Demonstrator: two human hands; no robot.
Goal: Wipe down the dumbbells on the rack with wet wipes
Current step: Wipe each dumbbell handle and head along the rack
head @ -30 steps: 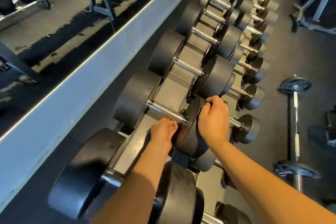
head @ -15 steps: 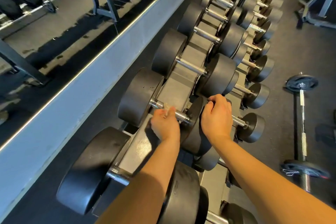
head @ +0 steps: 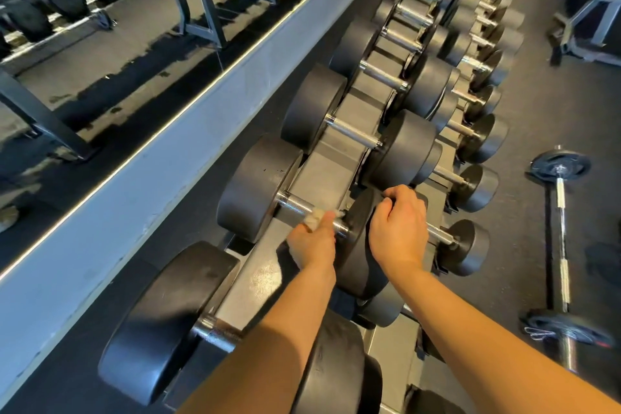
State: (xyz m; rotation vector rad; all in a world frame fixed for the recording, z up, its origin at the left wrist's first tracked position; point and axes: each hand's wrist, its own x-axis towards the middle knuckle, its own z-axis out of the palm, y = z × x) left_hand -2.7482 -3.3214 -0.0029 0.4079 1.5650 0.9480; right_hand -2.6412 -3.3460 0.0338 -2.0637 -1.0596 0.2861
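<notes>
Well, nearest me the big black round-headed dumbbell (head: 168, 323) lies under my forearms, and leaning on it could rock it in its cradle on the grey metal rack (head: 322, 175).

Just beyond, my left hand (head: 312, 242) is curled round a small crumpled whitish wet wipe (head: 314, 218), pressing it onto the knurled chrome handle (head: 295, 206) of the second black dumbbell (head: 255, 188), close to its near head. My right hand (head: 398, 228) grips the top rim of that near head to steady it.

The wipe is bunched small, so the knurling could snag and tear it, or it could slip from my fingers. I cannot tell whether it wraps under the bar, as my hand hides that, so the underside may get missed. If the head turns under my right hand, my left knuckles could be pinched against it.

Farther along, the long row of black dumbbells (head: 408, 144) waits, and one wipe may dry out or only spread grime.
</notes>
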